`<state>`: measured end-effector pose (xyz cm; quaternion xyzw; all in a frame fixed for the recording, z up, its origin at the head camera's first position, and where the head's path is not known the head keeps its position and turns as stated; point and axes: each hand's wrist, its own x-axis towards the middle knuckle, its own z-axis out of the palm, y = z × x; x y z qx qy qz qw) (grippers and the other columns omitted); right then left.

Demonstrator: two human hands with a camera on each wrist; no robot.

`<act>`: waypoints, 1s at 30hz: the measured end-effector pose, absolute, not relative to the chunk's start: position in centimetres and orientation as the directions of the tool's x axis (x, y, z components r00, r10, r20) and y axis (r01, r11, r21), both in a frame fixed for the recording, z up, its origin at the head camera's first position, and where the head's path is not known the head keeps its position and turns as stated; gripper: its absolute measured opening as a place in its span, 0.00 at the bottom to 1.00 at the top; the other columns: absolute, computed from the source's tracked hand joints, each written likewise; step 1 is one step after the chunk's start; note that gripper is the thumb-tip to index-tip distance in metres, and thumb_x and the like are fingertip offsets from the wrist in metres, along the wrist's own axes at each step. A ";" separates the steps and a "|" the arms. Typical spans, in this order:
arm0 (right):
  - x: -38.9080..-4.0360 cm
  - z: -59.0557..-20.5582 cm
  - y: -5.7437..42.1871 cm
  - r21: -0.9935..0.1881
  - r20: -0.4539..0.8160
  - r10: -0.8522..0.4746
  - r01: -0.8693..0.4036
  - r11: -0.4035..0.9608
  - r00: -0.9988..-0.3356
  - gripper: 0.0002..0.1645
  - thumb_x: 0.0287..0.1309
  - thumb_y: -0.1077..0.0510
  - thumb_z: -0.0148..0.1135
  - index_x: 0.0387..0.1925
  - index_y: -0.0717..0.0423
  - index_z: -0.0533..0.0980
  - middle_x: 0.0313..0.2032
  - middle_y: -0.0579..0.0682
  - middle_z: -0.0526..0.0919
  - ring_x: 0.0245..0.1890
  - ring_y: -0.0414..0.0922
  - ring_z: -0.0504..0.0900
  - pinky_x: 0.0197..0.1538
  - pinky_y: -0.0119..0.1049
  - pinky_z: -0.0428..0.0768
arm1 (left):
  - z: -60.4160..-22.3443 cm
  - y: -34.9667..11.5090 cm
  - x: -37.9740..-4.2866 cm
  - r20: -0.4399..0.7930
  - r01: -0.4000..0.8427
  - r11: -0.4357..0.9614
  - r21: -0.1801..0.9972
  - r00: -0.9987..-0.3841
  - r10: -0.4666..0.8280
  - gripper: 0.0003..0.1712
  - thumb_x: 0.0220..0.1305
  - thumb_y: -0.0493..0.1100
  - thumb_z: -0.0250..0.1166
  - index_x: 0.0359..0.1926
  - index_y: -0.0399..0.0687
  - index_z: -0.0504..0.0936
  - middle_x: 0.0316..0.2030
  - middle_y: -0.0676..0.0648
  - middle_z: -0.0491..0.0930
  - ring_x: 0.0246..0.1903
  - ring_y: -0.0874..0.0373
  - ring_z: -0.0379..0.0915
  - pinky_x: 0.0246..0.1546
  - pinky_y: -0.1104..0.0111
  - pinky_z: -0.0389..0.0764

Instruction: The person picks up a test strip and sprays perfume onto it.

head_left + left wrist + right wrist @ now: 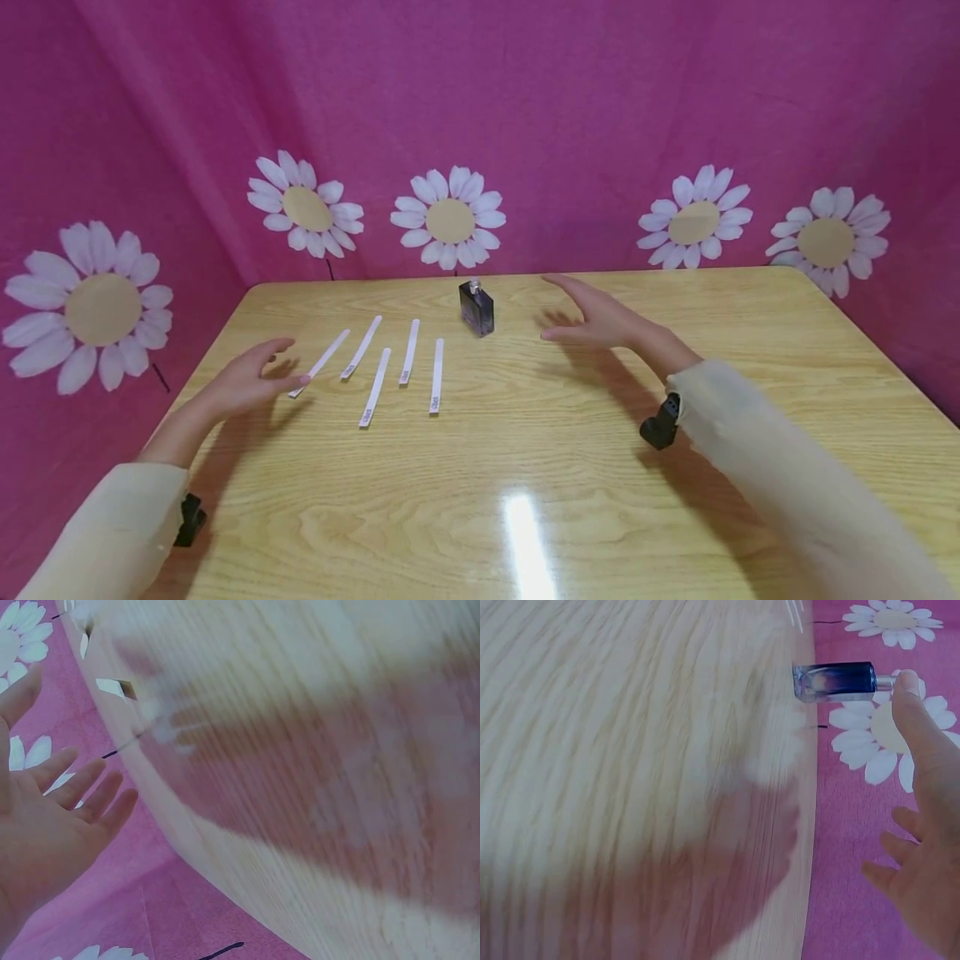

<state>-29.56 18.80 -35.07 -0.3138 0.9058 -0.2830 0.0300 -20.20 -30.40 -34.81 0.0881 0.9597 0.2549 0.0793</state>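
A dark, see-through perfume bottle [477, 310] with a silver neck stands upright near the back of the wooden table. My right hand [600, 318] hovers to the right of it, fingers spread and holding nothing; in the right wrist view the thumb overlaps the neck of the bottle [836, 681]. Several white paper strips [375, 387] with small print at their near ends lie left of the bottle. Over at the left, my left hand [243, 379] is empty, its thumb tip overlapping the leftmost strip [322, 362] in the head view. The left wrist view shows that palm [56, 825] with loosely spread fingers.
The light wooden table [480, 475] ends at a pink curtain [555, 125] printed with large white daisies, which also hangs along both sides. Dark wrist devices [662, 423] sit at the sleeves. A bright light reflection [528, 542] shows on the near tabletop.
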 end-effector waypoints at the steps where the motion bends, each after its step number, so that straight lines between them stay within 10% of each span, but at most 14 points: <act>1: -29.6 -35.1 18.6 -0.533 0.127 -0.588 -0.555 0.639 -0.799 0.55 0.55 0.43 0.68 0.74 0.55 0.49 0.74 0.59 0.54 0.74 0.57 0.53 0.74 0.57 0.56 | -34.9 -30.4 -20.2 -0.107 0.131 0.857 0.498 -0.972 0.211 0.47 0.64 0.56 0.61 0.70 0.31 0.54 0.68 0.26 0.57 0.64 0.27 0.57 0.62 0.37 0.64; 30: -31.8 -35.5 14.3 -0.590 0.146 -0.633 -0.580 0.561 -0.760 0.53 0.54 0.46 0.69 0.74 0.54 0.51 0.73 0.58 0.57 0.73 0.59 0.56 0.74 0.56 0.58 | -35.6 -29.6 -21.1 -0.065 0.183 0.872 0.454 -0.969 0.237 0.34 0.61 0.45 0.66 0.60 0.25 0.68 0.53 0.24 0.74 0.49 0.32 0.75 0.50 0.45 0.78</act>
